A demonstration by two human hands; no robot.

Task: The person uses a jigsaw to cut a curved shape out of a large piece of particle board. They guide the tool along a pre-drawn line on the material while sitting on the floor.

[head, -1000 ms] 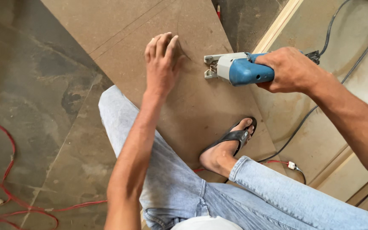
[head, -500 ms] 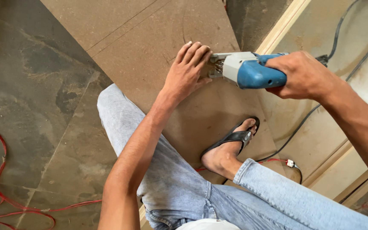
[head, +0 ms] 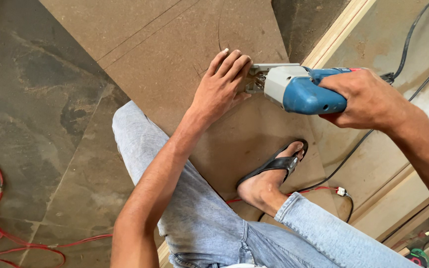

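Note:
A blue and grey electric jigsaw [head: 299, 87] rests on a large brown fibreboard sheet [head: 175, 59] on the floor. My right hand [head: 366, 97] grips the saw's blue handle from the right. My left hand [head: 222, 87] lies flat on the board, fingers against the front of the saw's base plate by the blade. Thin pencil lines and a curve run across the board above the saw. My foot in a black sandal [head: 274, 166] stands on the board below the saw.
Dark stone floor [head: 31, 114] lies left of the board, with red wires [head: 6, 233] at the lower left. A black power cord [head: 413, 34] leads from the saw to the upper right. Pale wooden boards and strips [head: 388, 198] lie at the right.
My left hand has slid right across the board until its fingers meet the saw's front. The view has moved closer; the saw stays held in my right hand.

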